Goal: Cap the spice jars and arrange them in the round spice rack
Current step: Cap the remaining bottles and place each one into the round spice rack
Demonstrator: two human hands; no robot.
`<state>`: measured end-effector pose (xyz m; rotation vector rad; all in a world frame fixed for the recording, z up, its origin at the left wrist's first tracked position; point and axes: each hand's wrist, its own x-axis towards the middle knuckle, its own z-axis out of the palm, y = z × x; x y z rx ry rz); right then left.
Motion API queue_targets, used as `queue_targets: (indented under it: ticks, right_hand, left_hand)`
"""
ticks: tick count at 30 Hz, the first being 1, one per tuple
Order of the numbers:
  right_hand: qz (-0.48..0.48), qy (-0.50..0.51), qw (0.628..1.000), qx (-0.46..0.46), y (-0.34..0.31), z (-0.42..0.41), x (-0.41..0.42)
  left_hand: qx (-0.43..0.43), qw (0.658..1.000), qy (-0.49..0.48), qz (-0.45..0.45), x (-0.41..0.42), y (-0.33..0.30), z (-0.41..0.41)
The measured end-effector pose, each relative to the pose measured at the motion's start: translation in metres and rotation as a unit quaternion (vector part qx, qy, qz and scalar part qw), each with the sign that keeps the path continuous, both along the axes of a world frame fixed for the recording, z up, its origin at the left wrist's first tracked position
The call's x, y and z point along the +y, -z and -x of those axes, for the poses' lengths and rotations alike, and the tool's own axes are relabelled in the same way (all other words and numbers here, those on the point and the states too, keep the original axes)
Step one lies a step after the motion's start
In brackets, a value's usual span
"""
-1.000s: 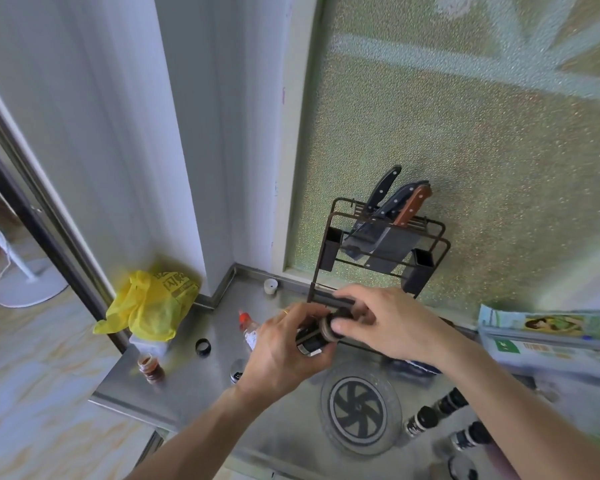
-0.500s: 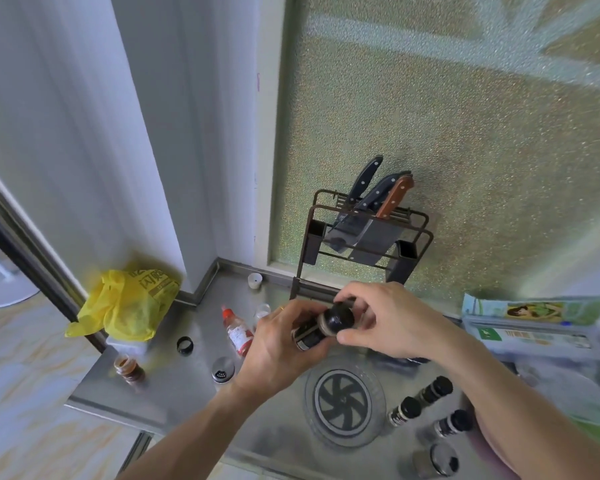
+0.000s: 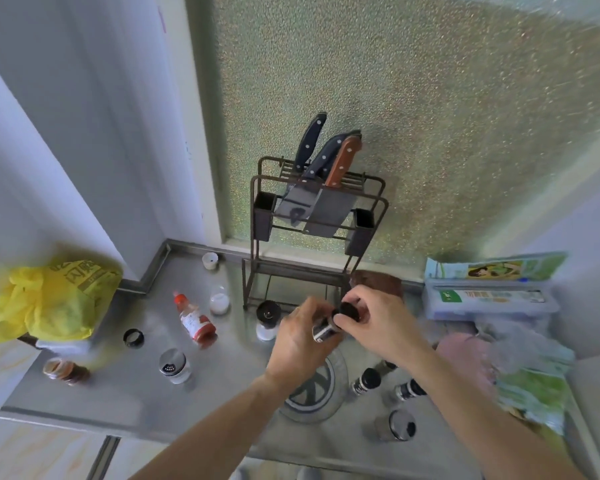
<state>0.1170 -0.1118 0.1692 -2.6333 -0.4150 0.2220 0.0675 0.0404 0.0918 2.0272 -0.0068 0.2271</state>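
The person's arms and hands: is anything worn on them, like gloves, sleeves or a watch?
Nothing shows. The left hand and right hand are bare, without gloves, and both forearms are uncovered down to the bottom edge of the picture, with no sleeve cuff in sight. No watch or bracelet shows at either wrist. The picture is too blurred to rule out a ring.

Counter [image 3: 125,393]: open strip along front edge, left half, btw brown jar [image 3: 65,370] and shaker [image 3: 174,366]. Back-left corner blocked by yellow bag [image 3: 45,299]. Mid-left cluttered: ring [image 3: 133,337], red bottle [image 3: 194,320], white jar [image 3: 219,299]. Knife rack [image 3: 312,216] fills back edge, center. Right edge packed w/ boxes [image 3: 489,289] and bags [image 3: 527,382]. Jars [image 3: 366,381] crowd front-right, beside rack base [image 3: 321,393].
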Motion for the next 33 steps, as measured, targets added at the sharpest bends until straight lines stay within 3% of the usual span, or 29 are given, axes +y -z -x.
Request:
queue_targets:
  ticks: [3,8,15,25,29,33]
  right_hand:
    - [0.041,0.058,0.997,0.032,0.047,-0.015,-0.025]
    - [0.123,0.075,0.987,0.070,0.128,-0.039,-0.060]
    - [0.163,0.052,0.980,0.104,0.192,-0.058,-0.078]
    - [0.172,0.029,0.979,0.104,0.195,-0.063,-0.088]
    - [0.203,0.017,0.979,0.023,0.162,-0.057,-0.078]
    - [0.121,-0.064,0.991,0.000,0.138,-0.043,-0.020]
  left_hand:
    - [0.087,0.994,0.046,-0.050,-0.033,0.027,-0.018]
    - [0.227,0.954,0.142,-0.131,-0.077,0.069,-0.042]
    - [0.327,0.927,0.126,-0.133,-0.109,0.089,-0.068]
    - [0.337,0.932,0.090,-0.096,-0.109,0.092,-0.064]
    - [0.305,0.947,0.035,-0.098,-0.080,0.084,-0.045]
    - [0.258,0.953,-0.054,-0.148,-0.022,0.077,-0.017]
